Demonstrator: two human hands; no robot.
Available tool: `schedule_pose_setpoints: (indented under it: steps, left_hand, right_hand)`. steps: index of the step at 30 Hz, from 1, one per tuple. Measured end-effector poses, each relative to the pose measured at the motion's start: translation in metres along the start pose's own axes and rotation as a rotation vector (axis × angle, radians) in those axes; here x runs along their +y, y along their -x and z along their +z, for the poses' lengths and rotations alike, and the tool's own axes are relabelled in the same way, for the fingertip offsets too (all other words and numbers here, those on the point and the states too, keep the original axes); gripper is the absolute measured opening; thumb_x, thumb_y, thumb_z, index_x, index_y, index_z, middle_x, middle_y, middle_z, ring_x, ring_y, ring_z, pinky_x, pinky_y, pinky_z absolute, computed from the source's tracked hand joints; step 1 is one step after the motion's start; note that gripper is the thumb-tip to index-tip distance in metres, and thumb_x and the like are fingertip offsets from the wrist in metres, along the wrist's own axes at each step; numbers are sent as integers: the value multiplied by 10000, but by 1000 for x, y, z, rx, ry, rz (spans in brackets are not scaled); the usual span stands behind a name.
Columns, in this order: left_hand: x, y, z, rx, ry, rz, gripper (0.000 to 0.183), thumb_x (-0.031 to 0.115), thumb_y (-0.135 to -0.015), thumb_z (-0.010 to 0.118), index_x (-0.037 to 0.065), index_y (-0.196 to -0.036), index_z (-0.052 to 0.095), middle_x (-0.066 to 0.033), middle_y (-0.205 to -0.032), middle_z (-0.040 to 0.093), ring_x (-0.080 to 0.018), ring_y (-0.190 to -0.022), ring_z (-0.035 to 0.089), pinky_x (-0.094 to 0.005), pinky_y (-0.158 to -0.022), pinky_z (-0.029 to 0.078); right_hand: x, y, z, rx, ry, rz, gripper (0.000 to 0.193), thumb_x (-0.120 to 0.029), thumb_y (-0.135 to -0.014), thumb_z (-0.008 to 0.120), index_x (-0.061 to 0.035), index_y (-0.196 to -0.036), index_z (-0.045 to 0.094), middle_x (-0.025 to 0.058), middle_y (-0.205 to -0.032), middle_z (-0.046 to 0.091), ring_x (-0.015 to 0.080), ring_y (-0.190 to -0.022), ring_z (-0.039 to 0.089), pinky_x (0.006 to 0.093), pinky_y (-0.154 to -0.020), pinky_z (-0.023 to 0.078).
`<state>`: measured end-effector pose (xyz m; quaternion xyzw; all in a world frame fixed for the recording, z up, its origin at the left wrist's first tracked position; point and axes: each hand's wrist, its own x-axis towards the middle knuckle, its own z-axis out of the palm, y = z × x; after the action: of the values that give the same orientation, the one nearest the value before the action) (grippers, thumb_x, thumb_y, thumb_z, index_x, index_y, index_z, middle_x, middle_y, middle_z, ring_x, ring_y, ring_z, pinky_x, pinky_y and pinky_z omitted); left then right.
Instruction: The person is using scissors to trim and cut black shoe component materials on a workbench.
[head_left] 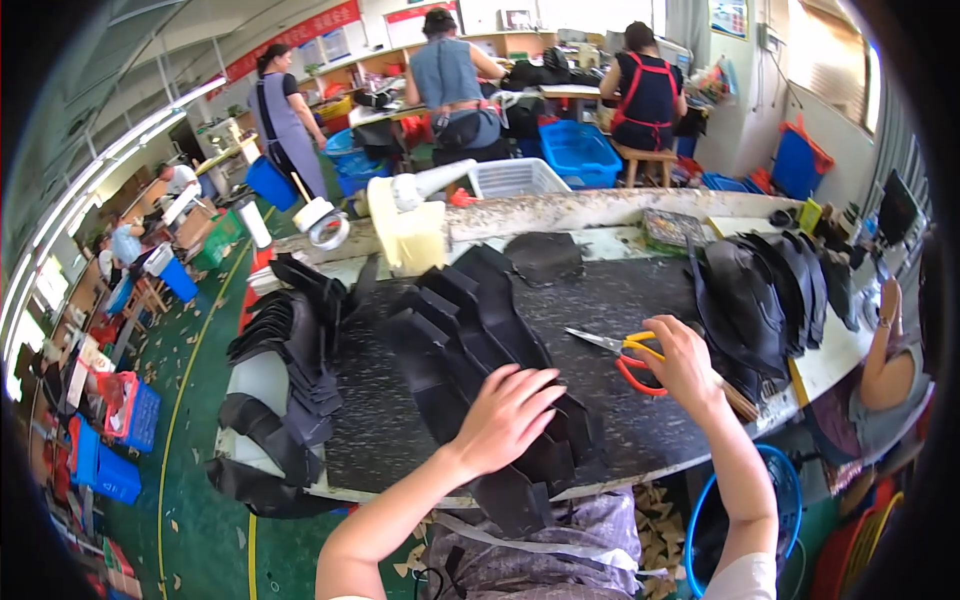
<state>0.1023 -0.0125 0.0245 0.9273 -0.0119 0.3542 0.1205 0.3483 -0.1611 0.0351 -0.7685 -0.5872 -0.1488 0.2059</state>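
Overlapping black sheet pieces (455, 330) lie in a slanting row across the middle of the dark worktable (620, 290). My left hand (508, 418) rests flat on the near end of this row, fingers stretched out and holding nothing. To its right, my right hand (683, 365) has its fingers closed on the yellow handle of a pair of scissors (628, 346). The other handle loop is red and hangs below the fingers. The blades point left, apart from the black pieces.
More black pieces are stacked at the table's left (290, 350) and right (765, 290). A yellowish-cream block (412, 240) stands at the far edge beside a dark flat piece (543, 257). Below the right forearm is a blue basket (790, 490). Other people work beyond the table; another sits at right.
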Motion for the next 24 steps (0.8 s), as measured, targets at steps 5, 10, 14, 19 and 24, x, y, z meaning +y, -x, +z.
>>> schedule_pose_setpoints:
  steps: [5, 10, 14, 19, 24]
  left_hand:
    - [5, 98, -29, 201, -159, -637, 419, 210, -869, 615, 77, -1256, 524, -151, -1094, 537, -301, -996, 559, -405, -842, 444]
    - [0, 97, -4, 236, 189, -701, 582, 332, -945, 514, 7, -1397, 341, -223, -1290, 430, -364, -1210, 435, -397, -1022, 353]
    - [10, 114, -2, 516, 753, -742, 729, 298, -884, 624, 8, -1434, 244, -180, -1319, 374, -261, -1244, 389, -373, -1055, 285]
    - [69, 136, -66, 1044, 1177, -968, 287, 224, -866, 643, 14, -1052, 588, -18, -933, 588, -122, -836, 577, -268, -772, 476]
    - [75, 196, -170, 1464, 589, -771, 459, 98, -800, 631, -52, -1212, 493, -156, -1130, 584, -266, -980, 613, -396, -877, 511]
  right_hand:
    - [-50, 1, 39, -404, -848, 399, 533, -322, -818, 711, -46, -1243, 544, 159, -978, 667, 241, -816, 656, 325, -675, 509]
    - [-162, 14, 50, -196, -916, 59, 761, -56, -701, 741, -51, -1377, 393, 170, -1241, 527, 231, -903, 611, 330, -717, 535]
    - [-218, 41, 32, -53, -895, -184, 738, -10, -639, 716, -21, -1321, 435, 175, -1285, 474, 290, -967, 575, 349, -738, 514]
    - [-270, 44, 23, -85, -757, -720, 673, -118, -592, 736, 21, -1215, 520, 175, -1321, 485, 344, -1075, 523, 417, -910, 461]
    - [-338, -17, 21, -310, -1145, -928, 441, -245, -798, 708, 3, -1138, 578, 176, -1280, 529, 342, -1083, 576, 401, -902, 482]
